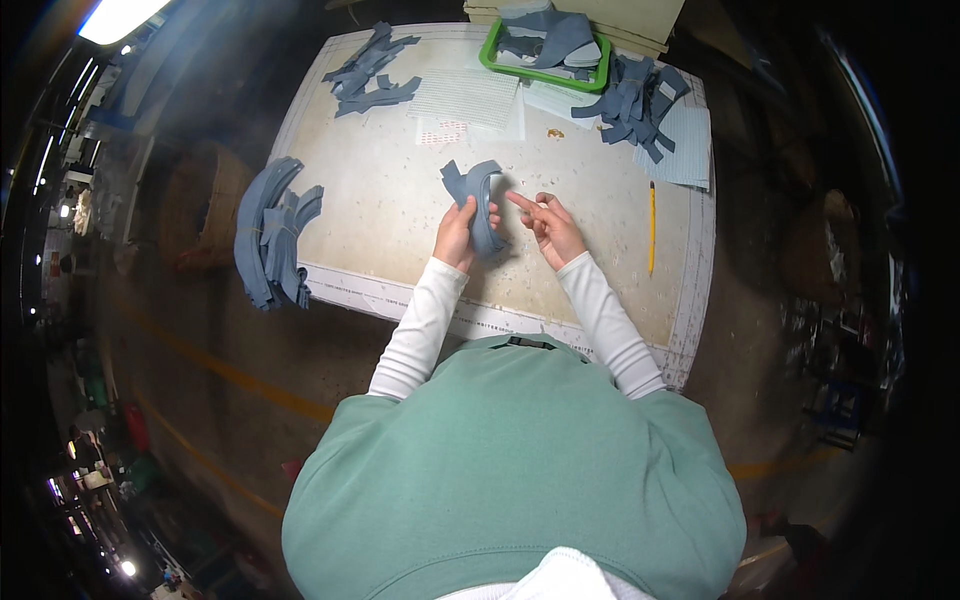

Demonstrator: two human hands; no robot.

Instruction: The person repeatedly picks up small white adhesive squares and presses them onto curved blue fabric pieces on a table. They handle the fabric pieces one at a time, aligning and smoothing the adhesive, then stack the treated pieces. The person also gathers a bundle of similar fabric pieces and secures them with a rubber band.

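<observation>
My left hand (pixel 457 238) grips a small stack of curved blue-grey fabric pieces (pixel 484 215) over the near middle of the table. The thumb lies on the near side of the stack, and some fingertips show past its right edge. One piece sticks out at the upper left of the stack. Just right of it is my right hand (pixel 552 232), its index finger stretched toward the fabric and the other fingers partly bent. A small gap shows between that fingertip and the stack. Nothing is visible in the right hand.
More curved blue-grey pieces (pixel 262 235) overhang the table's left edge. Fabric bundles lie at the far left (pixel 372 75) and far right (pixel 630 105). A green tray (pixel 545 76) holds fabric at the back. Paper sheets (pixel 465 97) and a yellow pencil (pixel 652 230) lie on the table (pixel 370 200).
</observation>
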